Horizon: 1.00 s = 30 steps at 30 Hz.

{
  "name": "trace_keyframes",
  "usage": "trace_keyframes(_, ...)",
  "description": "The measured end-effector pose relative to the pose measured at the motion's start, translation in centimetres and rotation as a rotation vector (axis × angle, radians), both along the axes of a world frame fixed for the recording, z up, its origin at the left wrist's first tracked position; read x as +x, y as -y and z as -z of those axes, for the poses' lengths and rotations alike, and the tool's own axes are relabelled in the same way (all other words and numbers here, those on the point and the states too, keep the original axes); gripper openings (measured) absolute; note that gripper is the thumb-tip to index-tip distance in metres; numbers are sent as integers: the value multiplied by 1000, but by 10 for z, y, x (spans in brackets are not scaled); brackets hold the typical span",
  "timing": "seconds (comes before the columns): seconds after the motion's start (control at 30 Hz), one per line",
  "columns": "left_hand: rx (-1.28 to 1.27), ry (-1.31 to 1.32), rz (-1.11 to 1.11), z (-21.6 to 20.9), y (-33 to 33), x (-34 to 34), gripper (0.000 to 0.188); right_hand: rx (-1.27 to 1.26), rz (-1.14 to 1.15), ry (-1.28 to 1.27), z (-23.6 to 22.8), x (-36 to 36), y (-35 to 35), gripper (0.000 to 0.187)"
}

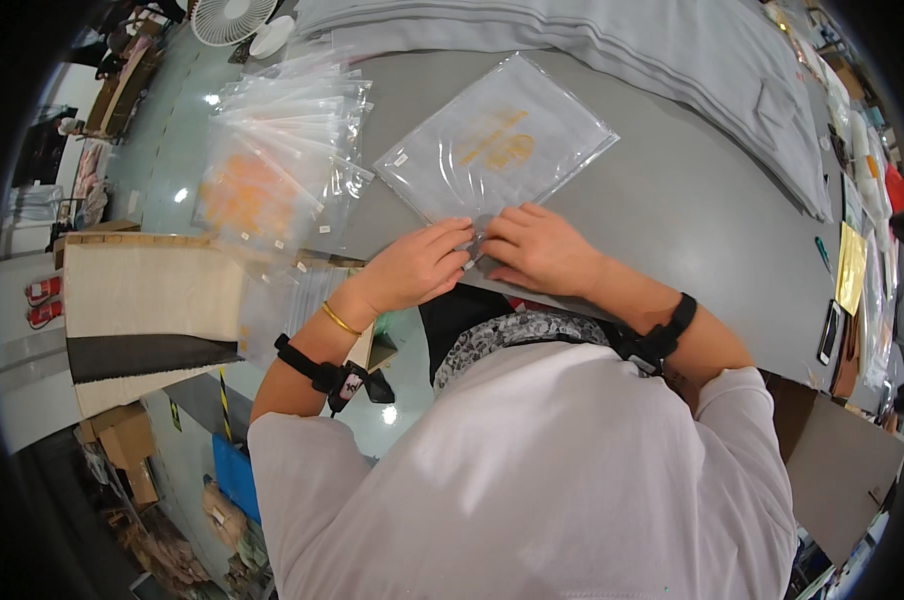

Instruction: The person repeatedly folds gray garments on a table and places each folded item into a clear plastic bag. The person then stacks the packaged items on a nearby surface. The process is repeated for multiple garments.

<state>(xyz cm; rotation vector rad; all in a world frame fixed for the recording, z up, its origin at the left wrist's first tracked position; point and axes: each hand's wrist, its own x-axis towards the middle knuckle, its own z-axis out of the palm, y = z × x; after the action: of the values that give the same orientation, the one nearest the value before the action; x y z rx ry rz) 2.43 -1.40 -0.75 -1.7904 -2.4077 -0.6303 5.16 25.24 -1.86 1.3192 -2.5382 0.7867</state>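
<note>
A clear plastic zip bag (547, 105) with yellow print lies slantwise on the grey table, a flat folded grey piece of clothing inside it. Its near corner is between my hands. My left hand (415, 266) is closed at that corner, its fingertips pressed on the bag's edge. Close beside it, my right hand (540, 252) pinches the same edge with curled fingers. A small white zip slider (469, 264) shows just below the fingertips. What the fingers cover of the edge is hidden.
Several clear zip bags (287, 150) lie fanned out at the left. Grey garments (662, 60) are spread along the table's far side. An open carton (142, 290) stands at the left with more bags by it. At the right lie a phone (829, 332) and a green pen (822, 252).
</note>
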Motion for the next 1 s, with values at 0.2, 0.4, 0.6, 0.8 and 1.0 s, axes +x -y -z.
trace_keyframes(0.2,24,-43,2,6,-1,1,22,-78,-63,-41,15,-15,30,21)
trace_keyframes(0.4,189,20,-252,32,-14,26,12,68,-193,-201,10,-25,12,13)
trace_keyframes(0.6,236,62,-288,37,-3,39,16,206,-60,-442,-10,-84,-136,16)
trace_keyframes(0.8,280,176,-450,-18,-29,49,44,153,-36,-493,-73,-56,-118,17)
trace_keyframes(1.0,319,949,-557,-77,20,59,50,-124,-115,-502,-146,-24,-20,17)
